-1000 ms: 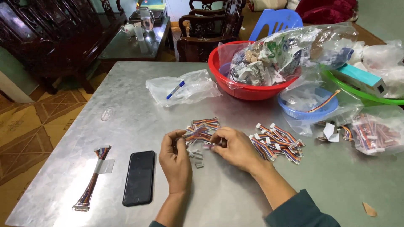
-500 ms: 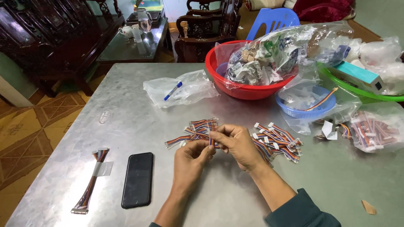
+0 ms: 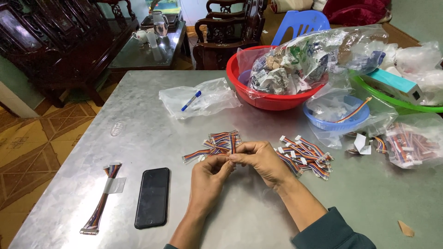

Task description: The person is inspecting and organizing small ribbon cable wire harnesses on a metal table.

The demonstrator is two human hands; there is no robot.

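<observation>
head view: we see one view only.
left hand (image 3: 208,174): pinches the lower end of a cable (image 3: 233,140), fingers closed on it.
right hand (image 3: 262,159): fingers closed on the same cable, held upright over the table (image 3: 258,216).
nearby: cable pile (image 3: 213,145) just behind, connector pile (image 3: 304,154) right, phone (image 3: 152,197) left.
risk: we judge the thin cable could slip from the pinch and mix into the pile.

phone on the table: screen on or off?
Off, as far as shows. The phone lies flat, face up on the metal table, left of the left hand; its screen is uniformly black.
</observation>
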